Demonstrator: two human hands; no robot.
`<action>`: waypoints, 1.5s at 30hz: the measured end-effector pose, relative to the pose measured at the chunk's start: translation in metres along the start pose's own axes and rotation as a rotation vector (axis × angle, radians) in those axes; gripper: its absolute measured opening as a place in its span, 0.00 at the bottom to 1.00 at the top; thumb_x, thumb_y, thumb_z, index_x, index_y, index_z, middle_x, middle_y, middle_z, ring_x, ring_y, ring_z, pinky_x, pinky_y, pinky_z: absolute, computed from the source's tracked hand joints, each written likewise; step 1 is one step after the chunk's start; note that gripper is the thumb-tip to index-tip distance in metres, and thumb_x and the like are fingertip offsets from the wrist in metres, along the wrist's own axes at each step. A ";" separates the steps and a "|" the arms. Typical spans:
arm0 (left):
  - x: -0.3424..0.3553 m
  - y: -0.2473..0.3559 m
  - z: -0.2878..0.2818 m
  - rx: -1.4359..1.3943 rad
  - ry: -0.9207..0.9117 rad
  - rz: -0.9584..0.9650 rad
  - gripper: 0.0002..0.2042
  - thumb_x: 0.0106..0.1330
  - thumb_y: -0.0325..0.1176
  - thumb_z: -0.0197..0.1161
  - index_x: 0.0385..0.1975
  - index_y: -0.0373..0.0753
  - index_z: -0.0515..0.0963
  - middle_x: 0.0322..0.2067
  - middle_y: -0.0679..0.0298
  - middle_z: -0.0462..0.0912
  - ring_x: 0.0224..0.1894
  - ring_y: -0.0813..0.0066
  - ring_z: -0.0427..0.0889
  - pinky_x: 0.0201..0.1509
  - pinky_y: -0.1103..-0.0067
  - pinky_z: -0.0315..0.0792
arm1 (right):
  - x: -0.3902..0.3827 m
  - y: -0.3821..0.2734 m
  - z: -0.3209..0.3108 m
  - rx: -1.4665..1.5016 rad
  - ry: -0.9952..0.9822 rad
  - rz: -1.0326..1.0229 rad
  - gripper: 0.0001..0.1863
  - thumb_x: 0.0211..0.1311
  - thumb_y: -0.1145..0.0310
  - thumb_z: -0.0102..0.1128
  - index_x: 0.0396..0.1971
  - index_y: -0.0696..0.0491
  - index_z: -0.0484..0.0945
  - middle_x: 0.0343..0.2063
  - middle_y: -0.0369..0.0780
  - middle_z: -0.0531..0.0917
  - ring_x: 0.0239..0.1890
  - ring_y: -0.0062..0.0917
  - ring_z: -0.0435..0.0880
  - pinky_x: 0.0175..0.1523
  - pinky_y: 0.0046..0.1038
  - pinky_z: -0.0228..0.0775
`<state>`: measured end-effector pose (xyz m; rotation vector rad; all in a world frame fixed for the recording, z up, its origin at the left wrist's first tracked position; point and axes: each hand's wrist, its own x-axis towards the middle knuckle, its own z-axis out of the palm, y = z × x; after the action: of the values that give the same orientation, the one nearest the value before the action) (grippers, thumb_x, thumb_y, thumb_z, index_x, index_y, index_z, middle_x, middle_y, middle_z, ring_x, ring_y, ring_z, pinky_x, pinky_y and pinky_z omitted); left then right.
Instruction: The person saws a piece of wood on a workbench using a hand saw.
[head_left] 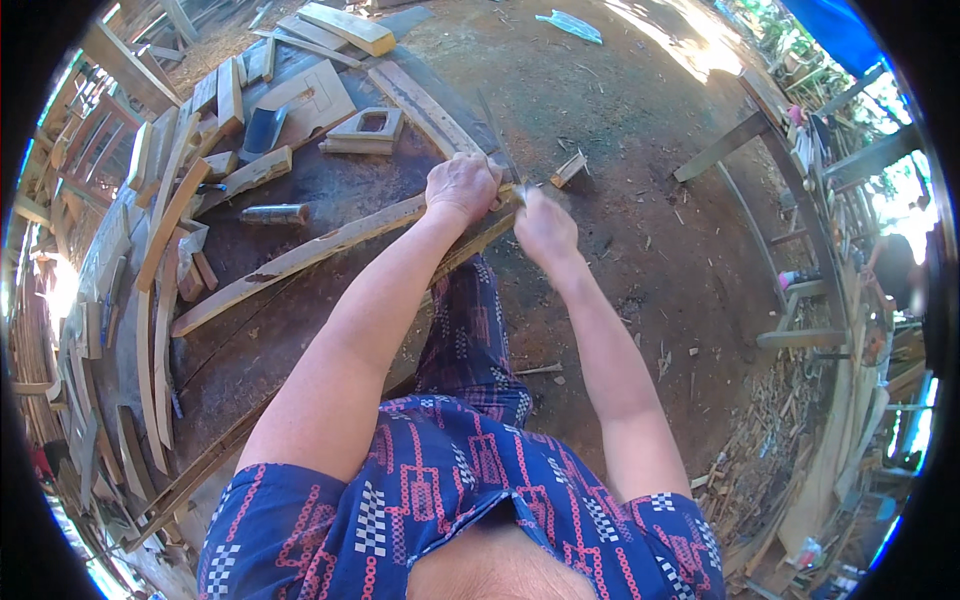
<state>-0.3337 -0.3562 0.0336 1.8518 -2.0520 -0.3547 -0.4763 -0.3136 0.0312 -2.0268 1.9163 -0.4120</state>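
My left hand [464,186] is closed over the right end of a long wooden strip [330,245], which lies slantwise on the dark workbench [300,180]. Just right of it my right hand [546,228] is closed round the handle end of a handsaw [498,135]. Its narrow dark blade points away from me, beside the strip's end. The blade's teeth and most of the handle cannot be made out. A thicker wooden beam [425,108] runs from the far side of the bench toward my left hand. The strip's tip is partly hidden by my fingers.
On the bench lie a frame-like wooden piece [364,132], a flat board [308,102], a dark cylinder [275,214] and several offcuts. A small wood block [569,169] is right of my hands. A wooden frame [800,210] stands at the right; a plastic bag [570,27] lies far off.
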 end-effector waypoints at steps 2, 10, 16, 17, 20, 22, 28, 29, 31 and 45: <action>0.001 -0.004 -0.001 0.002 0.044 -0.022 0.19 0.65 0.44 0.46 0.32 0.36 0.81 0.35 0.49 0.82 0.40 0.56 0.83 0.44 0.65 0.76 | -0.042 0.009 -0.003 -0.009 -0.017 -0.008 0.12 0.62 0.63 0.47 0.35 0.57 0.72 0.29 0.53 0.81 0.35 0.49 0.81 0.41 0.48 0.70; 0.001 -0.003 0.002 0.009 0.061 0.008 0.19 0.65 0.44 0.46 0.32 0.35 0.81 0.35 0.49 0.82 0.40 0.55 0.82 0.45 0.66 0.75 | -0.076 0.017 -0.020 -0.051 -0.064 0.005 0.11 0.62 0.63 0.48 0.33 0.57 0.71 0.26 0.52 0.81 0.32 0.49 0.81 0.39 0.47 0.71; 0.003 0.004 -0.003 0.019 -0.094 -0.003 0.19 0.65 0.43 0.46 0.34 0.37 0.81 0.37 0.48 0.82 0.41 0.54 0.82 0.46 0.65 0.75 | 0.016 -0.011 -0.012 -0.057 -0.065 0.044 0.12 0.59 0.68 0.46 0.36 0.58 0.77 0.34 0.52 0.82 0.40 0.47 0.81 0.45 0.42 0.72; 0.002 0.002 -0.001 0.014 -0.028 -0.005 0.19 0.65 0.43 0.46 0.33 0.37 0.81 0.36 0.48 0.82 0.40 0.54 0.82 0.46 0.65 0.75 | 0.012 -0.010 -0.009 -0.032 -0.019 0.043 0.12 0.60 0.66 0.46 0.35 0.58 0.75 0.32 0.53 0.82 0.39 0.47 0.81 0.44 0.43 0.72; 0.004 -0.005 0.003 -0.002 0.058 -0.016 0.19 0.65 0.43 0.46 0.31 0.36 0.81 0.35 0.48 0.82 0.40 0.55 0.82 0.45 0.65 0.75 | -0.040 0.005 -0.005 -0.003 -0.007 -0.027 0.11 0.62 0.64 0.47 0.34 0.57 0.72 0.29 0.53 0.82 0.36 0.48 0.81 0.42 0.46 0.71; 0.004 -0.004 0.005 -0.015 0.072 -0.015 0.19 0.65 0.43 0.47 0.31 0.36 0.81 0.34 0.49 0.82 0.39 0.55 0.82 0.45 0.65 0.75 | -0.084 0.022 -0.006 -0.032 -0.025 0.029 0.12 0.63 0.61 0.47 0.33 0.56 0.70 0.26 0.54 0.81 0.32 0.49 0.81 0.39 0.48 0.70; 0.002 -0.002 -0.002 -0.023 0.045 -0.006 0.19 0.64 0.43 0.46 0.31 0.36 0.81 0.34 0.49 0.82 0.39 0.55 0.82 0.44 0.66 0.75 | -0.097 0.024 -0.017 -0.047 -0.082 0.056 0.13 0.64 0.60 0.47 0.33 0.56 0.70 0.25 0.54 0.81 0.31 0.49 0.81 0.38 0.49 0.70; 0.002 0.001 -0.001 -0.015 0.042 -0.010 0.18 0.64 0.43 0.47 0.31 0.36 0.81 0.34 0.49 0.82 0.40 0.55 0.82 0.44 0.66 0.75 | -0.082 0.022 -0.016 -0.041 -0.053 0.024 0.13 0.64 0.60 0.47 0.35 0.56 0.71 0.26 0.54 0.81 0.32 0.49 0.81 0.39 0.48 0.71; 0.001 0.002 -0.001 -0.004 0.042 -0.014 0.18 0.64 0.42 0.47 0.31 0.36 0.81 0.35 0.49 0.82 0.40 0.55 0.82 0.45 0.66 0.75 | -0.039 0.013 -0.009 -0.032 -0.008 -0.028 0.13 0.63 0.62 0.47 0.38 0.56 0.73 0.28 0.53 0.82 0.34 0.48 0.81 0.42 0.46 0.71; 0.001 -0.001 -0.008 -0.006 -0.005 0.017 0.19 0.66 0.42 0.44 0.34 0.35 0.79 0.35 0.49 0.82 0.40 0.54 0.81 0.45 0.65 0.74 | -0.114 0.029 -0.006 -0.031 -0.093 0.103 0.12 0.63 0.60 0.50 0.34 0.56 0.69 0.24 0.53 0.81 0.29 0.49 0.81 0.36 0.48 0.70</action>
<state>-0.3297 -0.3570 0.0402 1.8304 -2.0662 -0.3607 -0.5115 -0.2017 0.0252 -1.9209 1.9710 -0.2593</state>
